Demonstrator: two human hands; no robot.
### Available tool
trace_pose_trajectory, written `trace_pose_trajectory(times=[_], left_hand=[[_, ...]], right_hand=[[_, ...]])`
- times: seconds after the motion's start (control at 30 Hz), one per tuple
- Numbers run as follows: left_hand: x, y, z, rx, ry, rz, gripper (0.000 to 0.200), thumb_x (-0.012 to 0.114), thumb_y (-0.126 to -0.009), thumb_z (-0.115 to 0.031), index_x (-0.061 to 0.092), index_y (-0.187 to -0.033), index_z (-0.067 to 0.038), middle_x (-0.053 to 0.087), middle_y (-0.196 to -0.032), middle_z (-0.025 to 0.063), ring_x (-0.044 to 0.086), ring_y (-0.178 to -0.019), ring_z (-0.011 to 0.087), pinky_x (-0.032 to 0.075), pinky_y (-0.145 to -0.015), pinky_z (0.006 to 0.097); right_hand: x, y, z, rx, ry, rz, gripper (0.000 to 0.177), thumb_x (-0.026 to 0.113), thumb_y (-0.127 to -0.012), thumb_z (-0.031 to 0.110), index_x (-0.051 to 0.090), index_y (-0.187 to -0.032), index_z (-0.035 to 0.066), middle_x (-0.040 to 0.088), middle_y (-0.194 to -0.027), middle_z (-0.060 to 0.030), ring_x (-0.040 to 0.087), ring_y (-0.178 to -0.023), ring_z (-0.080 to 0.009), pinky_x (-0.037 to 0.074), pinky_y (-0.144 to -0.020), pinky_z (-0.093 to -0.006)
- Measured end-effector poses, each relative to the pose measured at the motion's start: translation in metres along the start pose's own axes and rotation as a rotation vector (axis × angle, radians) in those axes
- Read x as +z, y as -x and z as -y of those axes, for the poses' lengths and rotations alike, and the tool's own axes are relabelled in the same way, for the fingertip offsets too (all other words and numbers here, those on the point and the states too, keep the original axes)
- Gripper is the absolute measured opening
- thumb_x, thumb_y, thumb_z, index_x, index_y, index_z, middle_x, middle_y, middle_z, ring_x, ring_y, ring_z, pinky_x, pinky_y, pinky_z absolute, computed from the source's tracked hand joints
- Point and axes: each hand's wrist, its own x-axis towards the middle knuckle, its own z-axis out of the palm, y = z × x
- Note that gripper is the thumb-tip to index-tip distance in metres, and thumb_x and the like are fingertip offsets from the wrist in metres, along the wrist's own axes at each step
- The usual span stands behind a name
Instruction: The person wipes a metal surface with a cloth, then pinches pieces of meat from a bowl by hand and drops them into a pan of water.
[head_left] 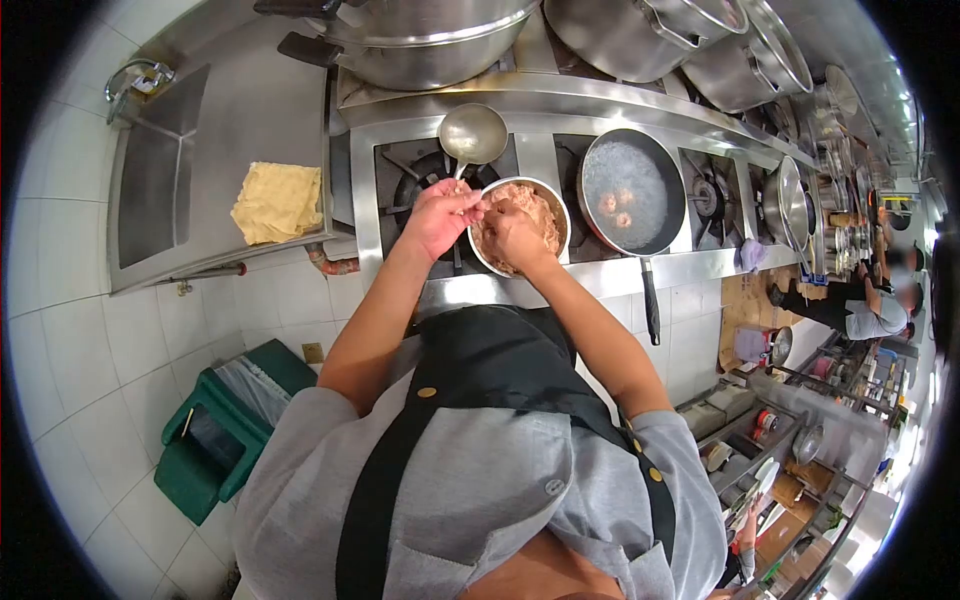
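Note:
A metal bowl (564, 232) of pale pink minced meat (540, 204) stands on the stove in front of me. My right hand (522, 237) is down in the bowl, its fingers curled into the mince. Beside the bowl's left rim, my left hand (438, 218) is turned palm up with fingers bent together; whatever lies between the fingertips is too small to make out. A ladle (473, 134) rests just behind my left hand. To the right, a frying pan (648, 300) holds cloudy liquid (622, 170) with several small meatballs (622, 206) in it.
A folded yellow cloth (280, 203) lies on the steel counter at left, near a sink (150, 190). Large pots (430, 50) line the back shelf. A green bin (215, 440) stands at lower left. Other people (875, 310) are far right.

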Motion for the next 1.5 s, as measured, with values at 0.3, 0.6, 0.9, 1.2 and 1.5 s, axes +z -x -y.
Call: trace_pose_trajectory(times=[0.3, 0.6, 0.9, 1.2, 1.5], left_hand=[[-0.004, 0.013, 0.003, -0.014, -0.125, -0.051, 0.013, 0.054, -0.088, -0.007, 0.057, -0.096, 0.002, 0.062, -0.099, 0.0140, 0.062, -0.086, 0.0226, 0.050, -0.079, 0.0339], [0.052, -0.010, 0.046, -0.108, 0.340, 0.030, 0.035, 0.045, -0.094, -0.034, 0.057, -0.105, -0.003, 0.061, -0.105, 0.0102, 0.057, -0.100, 0.0239, 0.043, -0.091, 0.0416], [0.064, -0.028, 0.077, -0.064, 0.215, 0.006, 0.025, 0.044, -0.094, -0.021, 0.054, -0.108, -0.003, 0.059, -0.106, 0.0097, 0.058, -0.098, 0.0221, 0.046, -0.087, 0.0356], [0.056, -0.020, 0.032, 0.057, -0.242, -0.100, 0.034, 0.054, -0.091, -0.024, 0.049, -0.116, -0.001, 0.056, -0.105, 0.0071, 0.057, -0.094, 0.0201, 0.049, -0.079, 0.0354], [0.041, -0.006, -0.002, 0.084, -0.311, -0.064, 0.028, 0.054, -0.091, -0.018, 0.053, -0.112, 0.002, 0.057, -0.112, 0.0114, 0.059, -0.098, 0.0238, 0.049, -0.079, 0.0343]], right_hand=[[-0.021, 0.001, -0.024, 0.449, -0.599, -0.074, 0.022, 0.073, -0.064, 0.012, 0.071, -0.084, 0.006, 0.067, -0.076, -0.0122, 0.063, -0.064, -0.0198, 0.050, -0.061, -0.0301], [-0.075, 0.002, 0.013, 0.341, -0.590, -0.276, 0.021, 0.063, -0.081, 0.003, 0.065, -0.101, -0.001, 0.068, -0.092, -0.0112, 0.064, -0.080, -0.0158, 0.050, -0.073, -0.0286], [-0.089, 0.024, 0.013, 0.316, -0.603, -0.321, 0.025, 0.071, -0.067, -0.002, 0.067, -0.092, 0.001, 0.054, -0.111, -0.0138, 0.060, -0.092, -0.0242, 0.051, -0.070, -0.0304], [-0.097, 0.011, -0.009, 0.223, -0.408, -0.337, 0.017, 0.066, -0.074, 0.009, 0.067, -0.088, 0.000, 0.064, -0.090, -0.0185, 0.062, -0.082, -0.0326, 0.050, -0.071, -0.0373], [-0.008, 0.012, -0.018, 0.285, -0.070, -0.234, 0.019, 0.066, -0.069, 0.012, 0.065, -0.086, 0.003, 0.057, -0.083, -0.0211, 0.057, -0.081, -0.0380, 0.048, -0.072, -0.0446]])
